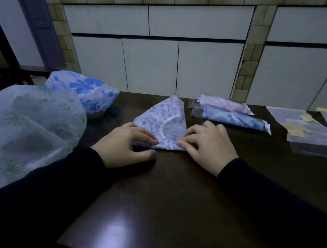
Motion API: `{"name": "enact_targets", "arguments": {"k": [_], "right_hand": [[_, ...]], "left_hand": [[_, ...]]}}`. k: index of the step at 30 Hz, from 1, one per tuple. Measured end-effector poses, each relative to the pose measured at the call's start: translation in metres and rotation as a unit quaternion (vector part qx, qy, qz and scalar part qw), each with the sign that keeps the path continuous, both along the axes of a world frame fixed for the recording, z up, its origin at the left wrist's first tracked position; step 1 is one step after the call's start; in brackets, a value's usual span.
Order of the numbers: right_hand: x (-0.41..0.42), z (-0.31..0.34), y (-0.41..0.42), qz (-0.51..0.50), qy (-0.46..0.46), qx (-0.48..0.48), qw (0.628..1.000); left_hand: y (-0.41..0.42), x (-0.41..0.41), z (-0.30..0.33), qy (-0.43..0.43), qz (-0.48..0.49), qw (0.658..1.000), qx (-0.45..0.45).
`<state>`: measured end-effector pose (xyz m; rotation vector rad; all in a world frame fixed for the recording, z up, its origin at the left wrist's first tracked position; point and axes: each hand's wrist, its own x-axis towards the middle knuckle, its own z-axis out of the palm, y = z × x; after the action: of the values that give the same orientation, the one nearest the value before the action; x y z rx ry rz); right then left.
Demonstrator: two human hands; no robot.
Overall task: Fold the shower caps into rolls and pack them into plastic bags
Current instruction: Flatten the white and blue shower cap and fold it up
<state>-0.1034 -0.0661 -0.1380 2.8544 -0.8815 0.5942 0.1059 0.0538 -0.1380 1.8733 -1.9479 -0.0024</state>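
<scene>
A white shower cap with a purple flower print (160, 116) lies folded into a wedge on the dark table (170, 196), its point away from me. My left hand (127, 144) grips its near left corner, fingers curled over the folded edge. My right hand (205, 145) pinches the near right corner. Two rolled caps sit packed in plastic bags at the back right: a pink one (226, 105) and a blue one (234, 118). A stack of flat plastic bags (316, 133) lies at the far right.
A loose cap with green print (21, 134) bulges at the left, over my left sleeve. Behind it lies a cap with blue flowers (85, 90). White cabinet doors (151, 65) stand beyond the table's far edge.
</scene>
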Motion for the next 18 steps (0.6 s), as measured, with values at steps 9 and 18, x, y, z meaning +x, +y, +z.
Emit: {"name": "enact_targets", "arguments": {"k": [9, 18], "right_hand": [[-0.0016, 0.0024, -0.0008, -0.031, 0.031, 0.105, 0.994], [-0.004, 0.0005, -0.0022, 0.055, 0.019, 0.072, 0.996]], "left_hand": [[-0.0015, 0.0096, -0.0046, 0.054, 0.01, 0.998, -0.027], [0.0009, 0.0079, 0.002, 0.09, 0.03, 0.995, -0.014]]}}
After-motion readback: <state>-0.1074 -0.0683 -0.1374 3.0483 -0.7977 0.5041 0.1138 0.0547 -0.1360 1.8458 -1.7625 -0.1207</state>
